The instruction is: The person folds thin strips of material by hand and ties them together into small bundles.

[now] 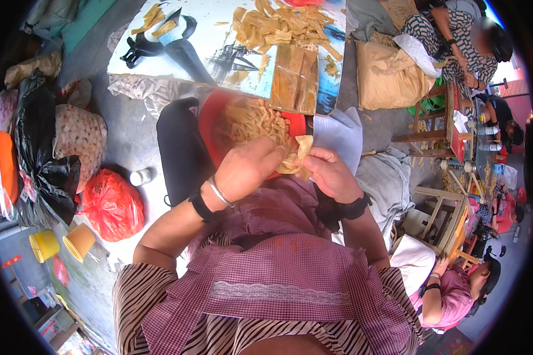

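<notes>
A pale yellow, folded strip (305, 144) of what looks like preserved vegetable is held up between my two hands. My right hand (333, 173) pinches it with thumb and fingers. From the other side my left hand (248, 164) grips its lower, looped part, the fingertips partly hidden. Beneath them a red basin (211, 128) sits between my knees, holding many similar strips (257, 117). A wooden board (294, 80) lies on the near edge of the white printed table (191, 49), reaching over the basin. Behind the board is a heap of flat, wider strips (280, 22).
A black-handled knife (182, 51) lies on the table's left. Floor items at left include a red plastic bag (113, 206), a white jar (141, 177) and a black bag (40, 151). At right stand a brown sack (391, 80), wooden stools (444, 124) and several seated people.
</notes>
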`<action>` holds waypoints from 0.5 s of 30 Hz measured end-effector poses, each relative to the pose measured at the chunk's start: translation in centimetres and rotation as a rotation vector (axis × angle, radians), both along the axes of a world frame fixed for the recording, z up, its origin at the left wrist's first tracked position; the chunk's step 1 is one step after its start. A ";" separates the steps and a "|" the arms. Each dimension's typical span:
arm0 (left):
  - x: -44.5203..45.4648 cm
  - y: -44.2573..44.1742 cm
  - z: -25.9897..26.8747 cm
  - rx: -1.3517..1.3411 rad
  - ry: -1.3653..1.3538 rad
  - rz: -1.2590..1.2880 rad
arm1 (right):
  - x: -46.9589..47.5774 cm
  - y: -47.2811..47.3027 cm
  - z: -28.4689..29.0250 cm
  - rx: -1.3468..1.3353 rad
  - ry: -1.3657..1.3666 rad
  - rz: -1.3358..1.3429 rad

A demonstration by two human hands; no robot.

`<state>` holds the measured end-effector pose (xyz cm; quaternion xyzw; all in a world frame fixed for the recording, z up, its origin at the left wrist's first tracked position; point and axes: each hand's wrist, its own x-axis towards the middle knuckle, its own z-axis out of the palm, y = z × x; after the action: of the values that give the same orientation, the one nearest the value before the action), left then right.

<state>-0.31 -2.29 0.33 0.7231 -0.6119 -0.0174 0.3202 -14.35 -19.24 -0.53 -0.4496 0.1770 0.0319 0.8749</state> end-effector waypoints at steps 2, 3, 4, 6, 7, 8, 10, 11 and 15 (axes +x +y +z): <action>0.1 0.0 0.1 -0.028 -0.047 -0.039 | 0.4 0.0 0.1 -0.158 -0.014 0.039; 0.2 -0.1 0.4 -0.057 -0.059 -0.064 | 0.6 0.0 0.1 -0.237 -0.022 0.058; 0.2 -0.1 0.7 -0.086 -0.070 -0.089 | 0.7 0.0 0.0 -0.129 -0.020 0.041; -0.3 -0.3 1.4 -0.168 -0.030 -0.053 | 0.8 0.1 -0.3 0.084 -0.018 0.006; -0.7 -0.3 1.5 -0.209 -0.009 -0.035 | 0.9 0.4 -1.0 0.164 -0.026 -0.013; -1.1 -0.3 0.9 -0.143 0.115 0.002 | 1.0 0.8 -2.1 0.243 -0.034 -0.031; -0.6 -0.9 0.7 -0.147 0.224 -0.114 | 1.0 1.4 -2.6 0.327 -0.046 -0.048; -0.3 -1.1 0.6 -0.149 0.279 -0.173 | 0.8 1.5 -2.5 0.264 -0.038 -0.045; 0.0 -0.3 -0.1 0.138 0.520 -0.016 | 0.3 1.6 -1.1 -0.256 0.009 0.036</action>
<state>-0.31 -2.59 0.23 0.7096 -0.5121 -0.2467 0.4164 -14.05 -17.65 -1.62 -0.5605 0.1757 0.0268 0.8089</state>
